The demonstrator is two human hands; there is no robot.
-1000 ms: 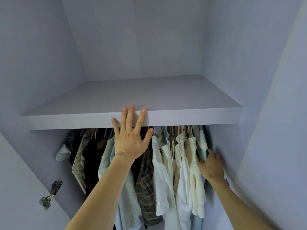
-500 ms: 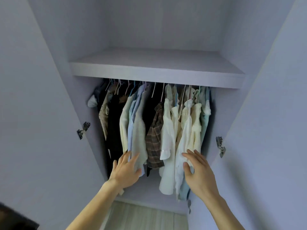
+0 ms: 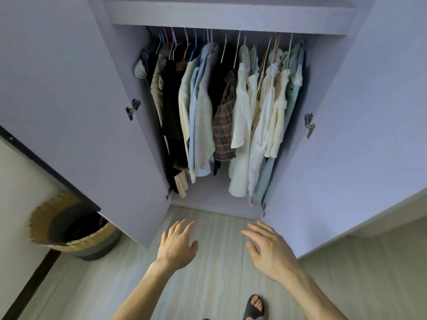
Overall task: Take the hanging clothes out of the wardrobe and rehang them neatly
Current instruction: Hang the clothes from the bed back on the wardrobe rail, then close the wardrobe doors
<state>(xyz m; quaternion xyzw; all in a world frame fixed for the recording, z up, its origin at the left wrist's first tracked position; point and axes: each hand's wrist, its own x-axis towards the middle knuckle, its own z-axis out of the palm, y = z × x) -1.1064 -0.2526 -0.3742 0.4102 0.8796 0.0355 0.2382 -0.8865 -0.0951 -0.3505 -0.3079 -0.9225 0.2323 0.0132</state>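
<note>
No text, brand or number was legible. The hanging clothes [image 3: 240, 107] showed no readable label.

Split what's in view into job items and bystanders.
Job: mixed pale and dark shirts on wire hangers; open lilac wardrobe; left hand; right hand, both empty.
Bystanders: round woven straw basket; dark slipper on the person's foot.

Both arms reach forward, left hand [image 3: 176, 247] and right hand [image 3: 271, 251] spread, empty.
</note>
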